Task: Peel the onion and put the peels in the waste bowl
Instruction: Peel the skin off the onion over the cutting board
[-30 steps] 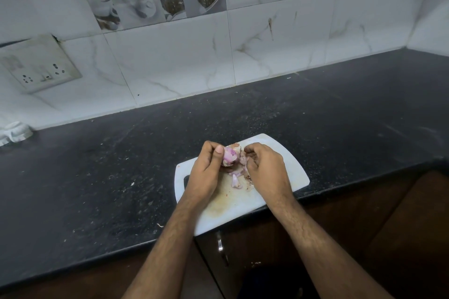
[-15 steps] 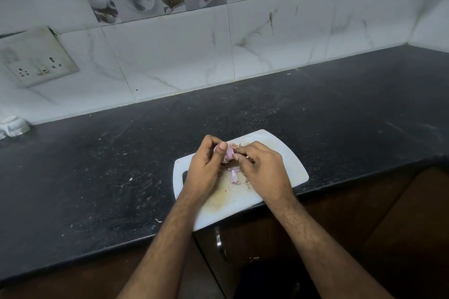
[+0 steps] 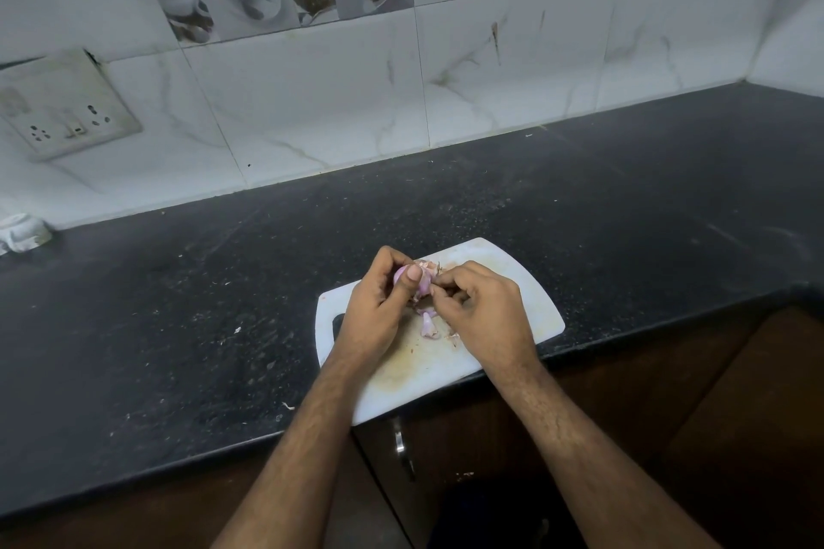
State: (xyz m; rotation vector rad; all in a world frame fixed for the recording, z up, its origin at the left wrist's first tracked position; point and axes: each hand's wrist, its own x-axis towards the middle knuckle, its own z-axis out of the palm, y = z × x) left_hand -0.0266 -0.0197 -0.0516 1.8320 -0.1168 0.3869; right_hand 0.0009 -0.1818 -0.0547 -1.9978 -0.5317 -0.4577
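A small pink onion (image 3: 422,281) is held just above the white cutting board (image 3: 521,281). My left hand (image 3: 379,303) is wrapped around it, thumb pressed on its top. My right hand (image 3: 481,308) is to its right, with fingertips pinching a strip of dry skin at the onion's side. Loose pink peel pieces (image 3: 429,325) lie on the board below my hands. No waste bowl is in view.
The board sits at the front edge of a black stone counter (image 3: 223,303), overhanging it a little. A tiled wall with a socket plate (image 3: 62,111) rises behind. A small white object (image 3: 22,232) rests at the far left. Brown cabinet doors (image 3: 669,415) are below.
My hands have closed in around the onion and the left thumb now covers more of it. The right fingers shifted from the lower peels up to the onion's side.
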